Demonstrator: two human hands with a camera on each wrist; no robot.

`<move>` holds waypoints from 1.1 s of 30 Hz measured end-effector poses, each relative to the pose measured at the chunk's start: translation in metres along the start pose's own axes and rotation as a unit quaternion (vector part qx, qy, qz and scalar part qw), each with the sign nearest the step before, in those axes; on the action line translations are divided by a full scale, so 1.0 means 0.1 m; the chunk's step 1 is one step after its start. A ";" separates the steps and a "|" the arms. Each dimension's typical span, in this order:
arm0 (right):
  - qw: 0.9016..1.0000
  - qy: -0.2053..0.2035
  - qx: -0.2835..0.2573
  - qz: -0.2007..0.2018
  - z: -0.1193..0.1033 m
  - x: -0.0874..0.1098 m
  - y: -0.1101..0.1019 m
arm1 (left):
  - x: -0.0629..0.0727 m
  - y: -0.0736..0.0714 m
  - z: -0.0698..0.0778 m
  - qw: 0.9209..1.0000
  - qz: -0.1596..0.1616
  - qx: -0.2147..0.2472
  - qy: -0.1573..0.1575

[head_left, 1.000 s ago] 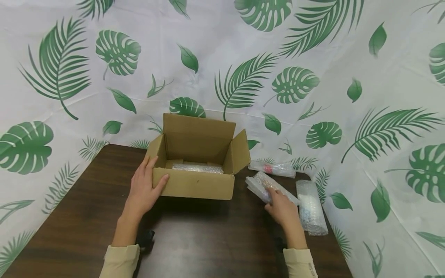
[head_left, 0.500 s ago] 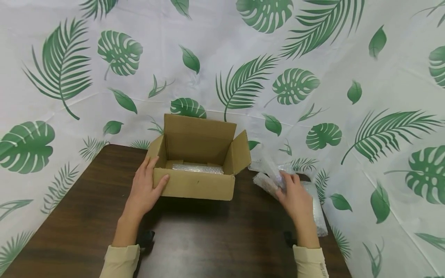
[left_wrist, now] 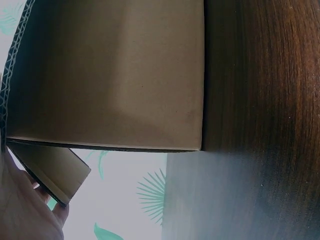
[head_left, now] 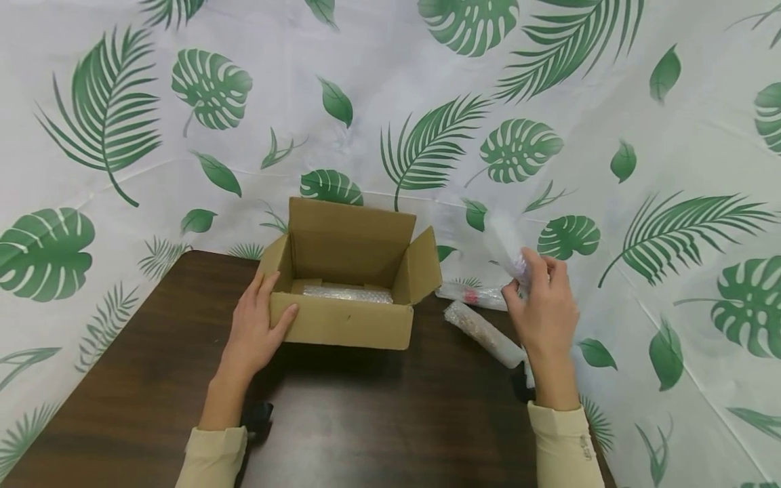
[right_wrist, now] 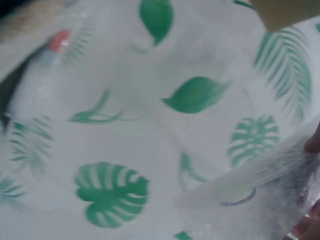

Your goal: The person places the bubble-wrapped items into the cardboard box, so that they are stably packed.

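Note:
An open cardboard box (head_left: 342, 324) stands on the table with its flaps up. My left hand (head_left: 253, 329) grips its left front corner, thumb over the front flap. In the left wrist view, the fingers (left_wrist: 61, 212) curl round a box flap (left_wrist: 52, 172). A bubble-wrapped packet (head_left: 348, 293) lies inside the box. To the right, my right hand (head_left: 547, 308) pinches another bubble-wrapped packet (head_left: 504, 245), raised and tilted above the table. The right wrist view shows this clear wrap (right_wrist: 240, 202) close up; its contents are blurred.
A rolled bubble-wrapped packet (head_left: 485, 333) lies on the dark wooden table (head_left: 366, 420) right of the box. Behind it rests a clear packet with a red spot (head_left: 472, 296). My right arm mostly hides another packet at the table's right edge. A leaf-print sheet (head_left: 366, 102) hangs behind.
The right hand has picked up one bubble-wrapped packet from beside the rolled one and lifted it up and to the right. My left hand stays on the box.

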State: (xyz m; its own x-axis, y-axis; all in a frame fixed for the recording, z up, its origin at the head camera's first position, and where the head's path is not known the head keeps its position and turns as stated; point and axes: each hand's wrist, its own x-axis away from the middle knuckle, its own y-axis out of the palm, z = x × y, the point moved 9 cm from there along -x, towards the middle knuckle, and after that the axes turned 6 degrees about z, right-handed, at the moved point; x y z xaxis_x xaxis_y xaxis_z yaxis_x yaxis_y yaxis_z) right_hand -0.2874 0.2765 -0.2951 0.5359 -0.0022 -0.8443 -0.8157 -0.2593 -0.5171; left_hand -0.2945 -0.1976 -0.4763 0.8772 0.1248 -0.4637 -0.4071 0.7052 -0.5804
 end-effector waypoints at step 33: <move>0.931 -0.347 -0.093 -0.057 -2.51 -0.41 0.83 | -0.03 -0.02 -0.05 1.000 -0.006 0.000 0.002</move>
State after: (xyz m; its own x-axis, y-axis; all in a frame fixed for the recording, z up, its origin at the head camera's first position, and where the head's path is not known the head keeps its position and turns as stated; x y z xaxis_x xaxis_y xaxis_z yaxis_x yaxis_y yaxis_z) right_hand -0.3225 0.0130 -0.2680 0.2939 0.6444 -0.7060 -0.6755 -0.3826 -0.6303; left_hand -0.2973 -0.2029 -0.4773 0.8808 0.1144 -0.4595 -0.3972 0.7067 -0.5855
